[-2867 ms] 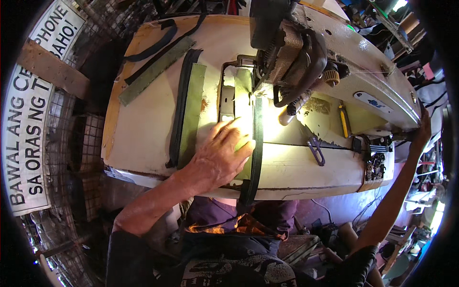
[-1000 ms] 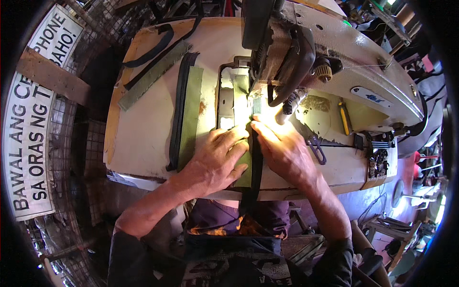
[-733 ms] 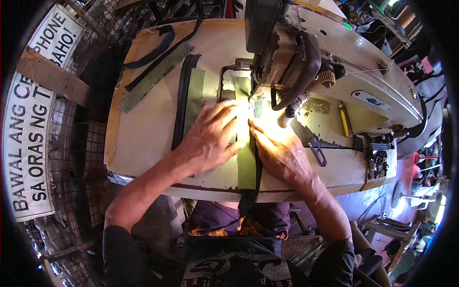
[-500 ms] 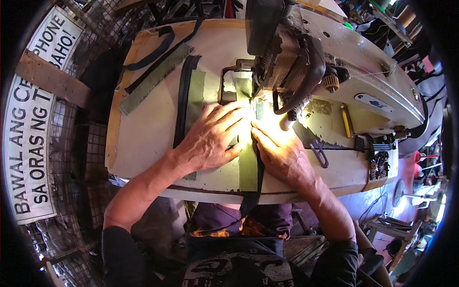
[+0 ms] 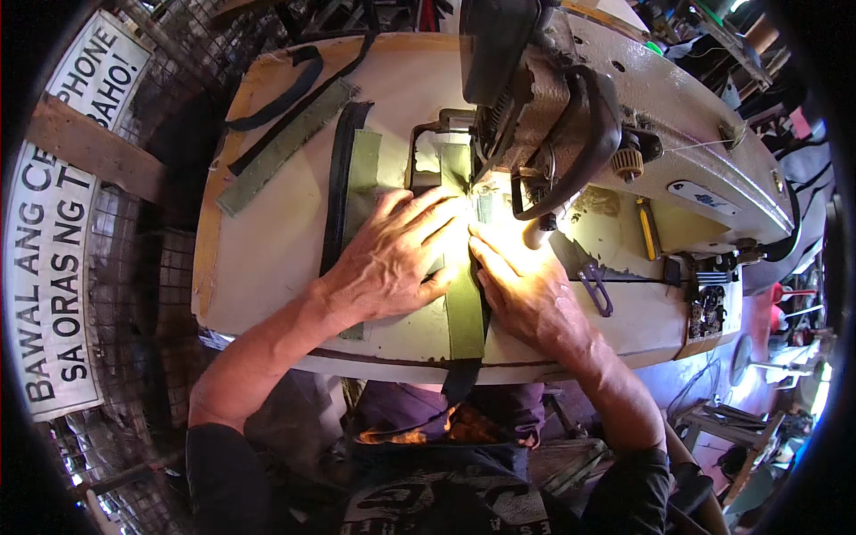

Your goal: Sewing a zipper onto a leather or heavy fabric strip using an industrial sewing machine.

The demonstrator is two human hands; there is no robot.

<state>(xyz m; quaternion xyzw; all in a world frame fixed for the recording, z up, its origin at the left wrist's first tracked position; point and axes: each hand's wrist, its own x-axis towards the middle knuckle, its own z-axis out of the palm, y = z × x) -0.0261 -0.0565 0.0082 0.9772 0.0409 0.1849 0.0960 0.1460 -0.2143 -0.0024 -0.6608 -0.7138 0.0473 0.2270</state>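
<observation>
A long olive-green fabric strip [image 5: 464,316] lies lengthwise under the head of a sewing machine [image 5: 660,116], with a black band [image 5: 460,379] showing beneath it and hanging over the table's front edge. My left hand [image 5: 392,250] rests on the strip, palm down, fingers stretched toward the needle area. On the strip's right edge, my right hand [image 5: 526,285] has its thumb and fingers drawn together, gripping the strip close to the lit stitching area. Glare hides the exact fingertip contact. The presser foot and needle are partly hidden by the machine head.
More green strips [image 5: 285,147] and black bands [image 5: 343,192] lie on the white table [image 5: 267,267] at left. A yellow-handled tool [image 5: 647,229] and purple thread snips [image 5: 596,288] sit right of my right hand. A wire mesh wall with a sign [image 5: 53,294] stands at far left.
The curved black loop on the machine head has shifted slightly right and down. Less black band shows along the strip's right edge. Both hands keep nearly the same place.
</observation>
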